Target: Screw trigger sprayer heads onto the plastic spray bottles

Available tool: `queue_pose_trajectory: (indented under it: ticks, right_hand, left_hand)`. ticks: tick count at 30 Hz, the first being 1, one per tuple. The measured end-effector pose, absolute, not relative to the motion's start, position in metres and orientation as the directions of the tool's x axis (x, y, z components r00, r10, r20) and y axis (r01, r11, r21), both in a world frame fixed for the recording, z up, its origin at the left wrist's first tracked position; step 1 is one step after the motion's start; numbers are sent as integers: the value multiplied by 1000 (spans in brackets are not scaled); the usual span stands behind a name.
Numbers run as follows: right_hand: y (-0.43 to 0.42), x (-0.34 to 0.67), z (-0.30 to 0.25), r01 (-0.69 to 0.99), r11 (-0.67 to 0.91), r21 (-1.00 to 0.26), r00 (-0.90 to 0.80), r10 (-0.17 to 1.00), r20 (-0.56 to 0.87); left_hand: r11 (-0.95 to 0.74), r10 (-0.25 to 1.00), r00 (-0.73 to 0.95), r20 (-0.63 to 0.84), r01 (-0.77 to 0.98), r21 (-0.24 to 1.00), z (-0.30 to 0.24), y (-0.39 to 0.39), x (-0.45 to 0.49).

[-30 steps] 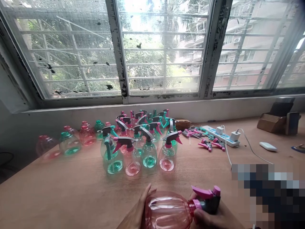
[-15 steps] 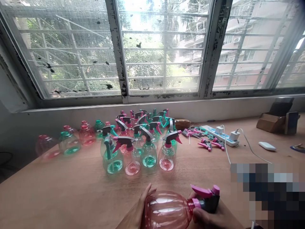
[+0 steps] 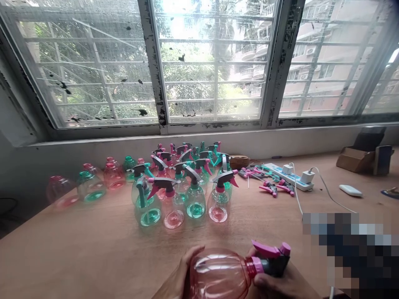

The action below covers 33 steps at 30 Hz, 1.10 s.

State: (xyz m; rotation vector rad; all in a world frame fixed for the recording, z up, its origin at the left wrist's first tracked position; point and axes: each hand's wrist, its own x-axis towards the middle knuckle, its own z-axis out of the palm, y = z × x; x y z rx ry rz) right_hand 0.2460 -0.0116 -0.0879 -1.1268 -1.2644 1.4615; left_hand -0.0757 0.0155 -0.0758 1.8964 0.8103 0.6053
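A pink see-through spray bottle (image 3: 218, 272) lies on its side at the bottom middle, just above the wooden table (image 3: 93, 249). My left hand (image 3: 174, 278) is wrapped round its round body. My right hand (image 3: 280, 284) grips the grey spray head (image 3: 274, 261), which has a pink trigger and a pink collar. Beyond them stands a cluster of pink and green bottles with spray heads fitted (image 3: 183, 182).
Several bottles without heads (image 3: 90, 187) stand at the left. Loose spray heads (image 3: 271, 187) lie beside a white power strip (image 3: 293, 176) with cables. A white mouse (image 3: 350, 190) and a cardboard box (image 3: 358, 160) are at the right. A window runs along the back.
The bottle and both hands have shifted very slightly; my left fingers have curled a little further round the bottle's body. Nothing else on the table has moved.
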Motion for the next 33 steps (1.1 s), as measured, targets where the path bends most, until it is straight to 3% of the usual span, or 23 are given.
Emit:
queue_pose_trajectory:
  ticks: [5, 11, 18, 24, 30, 33]
  right_hand:
    - [-11, 243, -82, -61, -69, -996, -237, 970, -52]
    - [-11, 243, -77, -7, -22, -1000, -243, 970, -20]
    - [-11, 244, -84, -83, -48, -995, -221, 975, -28]
    - [-11, 239, -88, -175, -101, -979, -212, 975, -63]
    - [-13, 238, -86, -206, -80, -975, -225, 974, -32]
    - [-13, 239, -86, -180, -76, -981, -235, 972, -32]
  left_hand:
    - [-206, 830, 558, 24, 266, 942, -96, 17, -73]
    - [-367, 732, 659, 174, 166, 915, -94, 18, -78]
    - [-350, 749, 650, 126, 227, 909, -82, 14, -77]
    - [-169, 849, 527, -29, 323, 931, -80, 15, -72]
    - [-426, 704, 680, 206, 171, 888, -66, 11, -75]
    - [-432, 708, 675, 207, 182, 884, -63, 9, -74]
